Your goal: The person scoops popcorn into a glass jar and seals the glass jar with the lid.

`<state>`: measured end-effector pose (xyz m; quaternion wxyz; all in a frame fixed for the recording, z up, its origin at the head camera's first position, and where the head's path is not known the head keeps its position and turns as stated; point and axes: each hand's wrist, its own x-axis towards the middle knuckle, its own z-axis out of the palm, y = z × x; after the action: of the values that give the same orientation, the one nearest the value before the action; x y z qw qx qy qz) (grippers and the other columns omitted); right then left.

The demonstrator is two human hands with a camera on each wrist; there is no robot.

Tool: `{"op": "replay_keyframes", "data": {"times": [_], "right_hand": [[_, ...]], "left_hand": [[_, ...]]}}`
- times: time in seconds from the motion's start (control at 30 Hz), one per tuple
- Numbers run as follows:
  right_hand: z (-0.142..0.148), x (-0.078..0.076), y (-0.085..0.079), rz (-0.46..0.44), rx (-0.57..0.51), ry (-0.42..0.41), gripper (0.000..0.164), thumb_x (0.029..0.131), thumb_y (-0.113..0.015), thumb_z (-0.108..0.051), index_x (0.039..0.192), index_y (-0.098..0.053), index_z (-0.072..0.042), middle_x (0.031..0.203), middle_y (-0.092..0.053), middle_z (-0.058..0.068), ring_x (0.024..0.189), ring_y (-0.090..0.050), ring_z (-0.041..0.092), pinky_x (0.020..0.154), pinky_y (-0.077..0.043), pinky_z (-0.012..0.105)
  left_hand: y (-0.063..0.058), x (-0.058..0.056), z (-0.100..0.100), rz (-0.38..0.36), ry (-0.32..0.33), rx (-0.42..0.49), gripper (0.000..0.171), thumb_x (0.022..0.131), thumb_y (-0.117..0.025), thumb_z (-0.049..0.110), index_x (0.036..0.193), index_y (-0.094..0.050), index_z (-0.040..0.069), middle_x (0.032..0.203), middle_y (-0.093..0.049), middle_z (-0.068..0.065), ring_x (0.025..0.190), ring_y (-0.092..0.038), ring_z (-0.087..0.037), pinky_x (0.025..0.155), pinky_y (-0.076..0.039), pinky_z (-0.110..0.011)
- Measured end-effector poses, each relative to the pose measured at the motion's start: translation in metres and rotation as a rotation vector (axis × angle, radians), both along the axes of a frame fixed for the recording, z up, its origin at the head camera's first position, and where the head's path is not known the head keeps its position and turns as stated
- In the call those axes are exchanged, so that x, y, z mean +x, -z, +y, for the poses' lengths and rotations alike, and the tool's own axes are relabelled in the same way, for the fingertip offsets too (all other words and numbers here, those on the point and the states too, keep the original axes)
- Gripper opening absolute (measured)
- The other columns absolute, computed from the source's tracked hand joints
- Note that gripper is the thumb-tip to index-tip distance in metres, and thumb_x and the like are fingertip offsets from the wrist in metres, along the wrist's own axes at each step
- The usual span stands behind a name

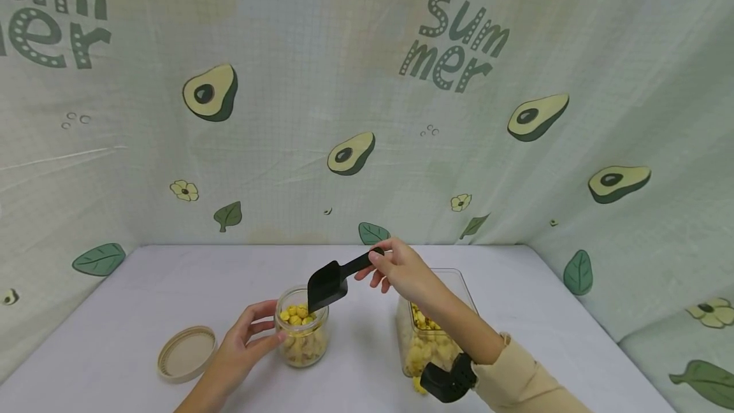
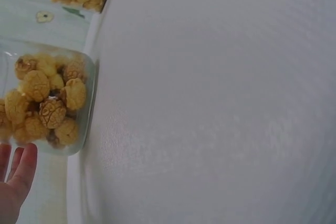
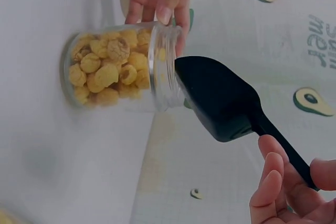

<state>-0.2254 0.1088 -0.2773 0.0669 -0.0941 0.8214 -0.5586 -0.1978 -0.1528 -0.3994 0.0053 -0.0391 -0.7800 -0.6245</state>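
Observation:
A clear glass jar [image 1: 302, 350] stands upright on the table, holding caramel-coloured popcorn [image 3: 107, 69]. My left hand [image 1: 246, 341] holds it from the left near the rim, with the thumb on the near side and fingers behind. In my right hand [image 1: 399, 268], the thumb and fingers pinch the handle of a black scoop [image 1: 327, 285]. The scoop tilts down to the left, its tip over the jar's mouth. Whether any popcorn lies in the scoop cannot be seen from these angles.
A round beige lid [image 1: 187, 354] lies left of the jar. To the right, partly behind the right forearm, a clear rectangular container [image 1: 405, 330] holds more popcorn. One loose piece of popcorn [image 1: 419, 385] sits beside its front. A printed curtain [image 1: 298, 101] hangs behind the white table [image 1: 355, 375].

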Motion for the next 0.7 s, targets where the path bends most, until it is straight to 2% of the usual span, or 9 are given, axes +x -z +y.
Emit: {"op": "replay_keyframes", "data": {"times": [0.27,0.43,0.57,0.7], "right_hand": [[0.015,-0.001,0.004,-0.011,-0.116,-0.025,0.027,0.099,-0.045,-0.018,0.117,-0.041,0.002,0.097,-0.07,0.017,0.069,-0.055,0.012,0.064,-0.045,0.021],[0.026,0.0,0.007,-0.003,-0.154,-0.002,0.031,0.099,-0.045,-0.022,0.119,-0.04,0.002,0.098,-0.07,0.016,0.071,-0.055,0.012,0.064,-0.046,0.019],[0.036,0.003,0.006,0.002,-0.198,0.03,0.032,0.099,-0.044,-0.023,0.121,-0.04,0.0,0.098,-0.071,0.013,0.075,-0.055,0.013,0.067,-0.047,0.019],[0.046,0.009,0.005,0.022,-0.25,0.051,0.035,0.1,-0.043,-0.025,0.122,-0.038,0.001,0.096,-0.071,0.009,0.078,-0.056,0.012,0.068,-0.047,0.018]], "left_hand": [[0.001,0.001,0.0,0.02,-0.007,0.002,0.052,0.082,-0.07,0.014,0.128,-0.047,0.008,0.132,-0.046,-0.009,0.101,-0.05,-0.006,0.081,-0.05,-0.019],[0.001,0.002,0.001,0.029,-0.011,0.006,0.055,0.083,-0.069,0.013,0.131,-0.043,0.007,0.131,-0.044,-0.011,0.1,-0.05,-0.002,0.08,-0.049,-0.018],[0.001,0.003,0.001,0.069,-0.019,0.006,0.059,0.083,-0.068,0.01,0.134,-0.039,0.004,0.129,-0.043,-0.014,0.098,-0.05,0.002,0.08,-0.049,-0.016],[-0.001,0.005,0.001,0.132,-0.026,-0.02,0.057,0.082,-0.069,0.01,0.132,-0.041,0.005,0.129,-0.044,-0.011,0.099,-0.049,0.004,0.084,-0.049,-0.017]]}}
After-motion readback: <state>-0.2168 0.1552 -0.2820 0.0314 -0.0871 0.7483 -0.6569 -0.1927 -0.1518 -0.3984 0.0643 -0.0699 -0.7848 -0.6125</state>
